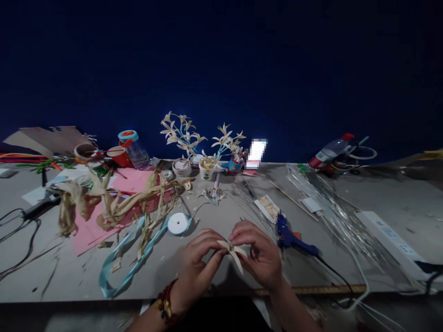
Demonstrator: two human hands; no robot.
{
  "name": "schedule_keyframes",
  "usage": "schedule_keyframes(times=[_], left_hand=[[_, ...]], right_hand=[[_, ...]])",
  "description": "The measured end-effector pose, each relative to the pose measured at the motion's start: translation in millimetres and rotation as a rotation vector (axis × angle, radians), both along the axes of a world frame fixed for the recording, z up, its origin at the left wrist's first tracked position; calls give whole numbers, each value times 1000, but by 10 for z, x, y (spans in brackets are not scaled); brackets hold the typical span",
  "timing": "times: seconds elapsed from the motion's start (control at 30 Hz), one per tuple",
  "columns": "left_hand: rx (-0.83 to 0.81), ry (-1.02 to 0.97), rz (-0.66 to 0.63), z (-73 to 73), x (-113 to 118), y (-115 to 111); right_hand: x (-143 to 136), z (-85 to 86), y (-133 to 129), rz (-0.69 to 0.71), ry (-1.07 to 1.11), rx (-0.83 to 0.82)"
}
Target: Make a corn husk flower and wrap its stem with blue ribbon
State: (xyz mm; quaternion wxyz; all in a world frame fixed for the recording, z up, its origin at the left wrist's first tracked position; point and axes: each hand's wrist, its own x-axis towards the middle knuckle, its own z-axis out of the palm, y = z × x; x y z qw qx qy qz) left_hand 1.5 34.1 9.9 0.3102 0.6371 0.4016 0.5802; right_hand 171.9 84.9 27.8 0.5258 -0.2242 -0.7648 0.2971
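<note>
"Pinched between the thumb and forefinger of the left hand [202,256]: what is this?"

"One pale flower [237,262], its narrow petals spread, one directed downward."

"And the right hand [260,254]?"

"Fingers curved about the opposite side, close to the petals; whether they grip or merely touch cannot be told."

"Where does the flower lie?"

"Between both hands, over the near part of the table [83,283]."

"Neighbouring objects?"

"To the right, a blue glue gun [294,238]; beyond the left hand, a ribbon roll [177,223]; farther back, a white cup [206,175] near upright blossoms [224,139]."
</note>
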Motion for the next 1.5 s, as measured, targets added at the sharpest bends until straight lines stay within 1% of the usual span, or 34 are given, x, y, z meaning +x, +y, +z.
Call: schedule_keyframes(times=[0.33, 0.47, 0.73, 0.87, 0.97, 1.03, 1.17, 1.23, 1.3, 1.4, 1.5], left_hand=[[51, 82, 14, 24, -8, -16], [49, 120, 16, 27, -27, -17], [67, 106, 32, 26, -31, -14], [24, 76, 50, 14, -19, -22], [-33, 7, 86, -3, -7, -24], [-119, -75, 85, -26, 3, -24], [-344, -375, -5, -89, 35, -11], [-430, -528, -50, -114, 52, 4], [-499, -635, -89, -126, 65, 22], [-570, -721, -123, -125, 77, 47], [-603, -769, -122, -111, 85, 62]], right_hand=[[0, 6, 5, 10, 2, -7], [3, -11, 6, 12, 2, -21], [8, 5, 9, 9, -17, -18], [23, -6, 16, 37, -18, -46], [31, -37, 7, 38, -7, -57], [31, -64, -9, 26, 6, -74], [26, -118, -43, -19, 27, -173], [23, -134, -49, -22, 28, -202], [21, -141, -50, -16, 35, -215], [20, -136, -63, -28, 52, -243], [7, -140, -97, -60, 54, -249]])
